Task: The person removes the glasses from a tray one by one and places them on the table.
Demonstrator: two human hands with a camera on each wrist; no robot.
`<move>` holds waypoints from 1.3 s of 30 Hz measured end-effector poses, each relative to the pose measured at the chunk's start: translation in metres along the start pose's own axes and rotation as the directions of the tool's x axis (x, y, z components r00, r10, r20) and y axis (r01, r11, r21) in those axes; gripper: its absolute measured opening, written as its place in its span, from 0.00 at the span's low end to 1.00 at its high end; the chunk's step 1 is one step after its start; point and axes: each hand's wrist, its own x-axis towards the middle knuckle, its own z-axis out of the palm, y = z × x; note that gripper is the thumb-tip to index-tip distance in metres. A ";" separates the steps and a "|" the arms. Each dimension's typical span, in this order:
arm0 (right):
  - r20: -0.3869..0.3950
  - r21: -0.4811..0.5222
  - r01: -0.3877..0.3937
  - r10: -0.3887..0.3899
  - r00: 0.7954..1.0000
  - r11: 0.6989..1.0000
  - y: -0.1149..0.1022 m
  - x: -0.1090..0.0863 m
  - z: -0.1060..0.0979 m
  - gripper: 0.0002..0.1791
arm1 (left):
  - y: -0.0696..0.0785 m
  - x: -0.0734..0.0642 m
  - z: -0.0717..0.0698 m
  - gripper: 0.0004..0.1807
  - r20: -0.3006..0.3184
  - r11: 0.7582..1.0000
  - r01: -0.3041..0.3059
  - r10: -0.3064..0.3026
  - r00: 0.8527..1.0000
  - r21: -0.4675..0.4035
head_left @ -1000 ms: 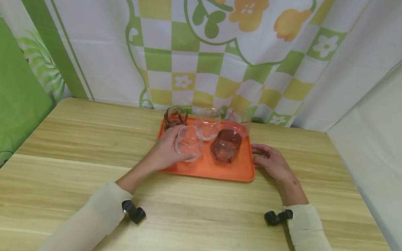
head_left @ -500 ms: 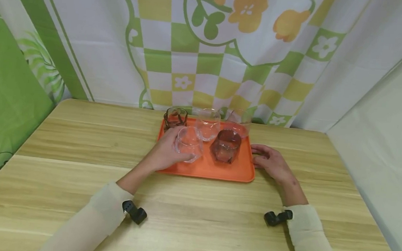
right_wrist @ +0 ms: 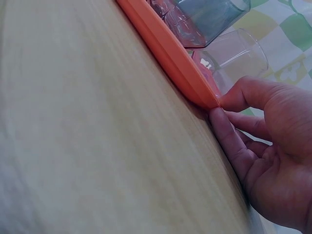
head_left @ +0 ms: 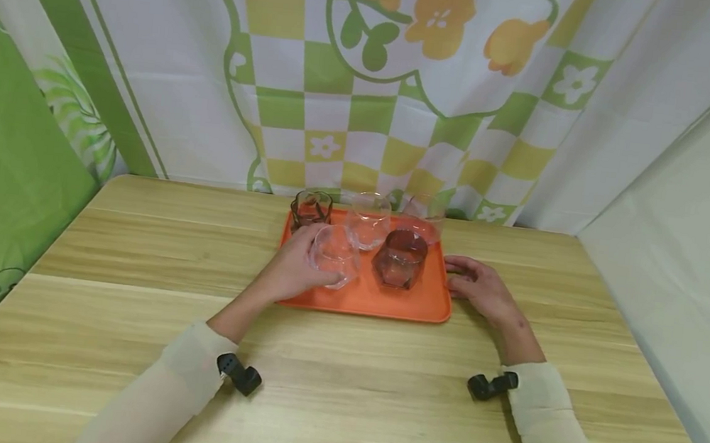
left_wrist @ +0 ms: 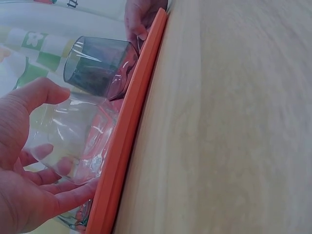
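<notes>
An orange tray [head_left: 379, 302] lies on the wooden table with several drinking glasses on it. My left hand [head_left: 291, 267] holds a clear glass [head_left: 335, 255] at the tray's front left, thumb on the near side and fingers spread round the far side. In the left wrist view this clear glass [left_wrist: 73, 131] stands over the tray, beside a dark faceted glass [left_wrist: 95, 63]. At the tray's right edge, my right hand [head_left: 483, 291] pinches the rim. The right wrist view has its thumb on top of the rim and fingers [right_wrist: 229, 134] low at the outer side.
Along the tray's back stand a dark glass [head_left: 311, 207], partly behind my left hand, a clear glass [head_left: 369, 221] in the middle and another clear glass [head_left: 424, 217] at the right. A patterned curtain [head_left: 372, 109] hangs right behind the table [head_left: 352, 385].
</notes>
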 end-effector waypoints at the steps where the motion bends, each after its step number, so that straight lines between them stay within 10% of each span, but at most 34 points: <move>1: 0.000 0.000 -0.001 0.001 1.000 1.000 0.000 0.000 0.000 0.30 | 0.000 0.000 -0.001 0.48 0.000 1.000 -0.006 0.006 1.000 -0.001; 20: -0.007 0.002 -0.016 0.016 1.000 1.000 0.002 0.001 0.000 0.30 | 0.009 -0.023 -0.022 0.45 0.028 1.000 -0.018 0.017 0.999 0.026; 28: -0.003 -0.006 -0.013 0.013 1.000 1.000 0.002 0.001 0.001 0.31 | 0.010 -0.030 -0.043 0.40 0.021 0.998 -0.058 0.058 0.998 -0.005; 39: -0.020 -0.029 -0.018 0.018 1.000 0.999 0.003 0.004 0.000 0.29 | 0.007 -0.042 -0.083 0.45 -0.046 0.998 0.032 -0.030 0.998 0.053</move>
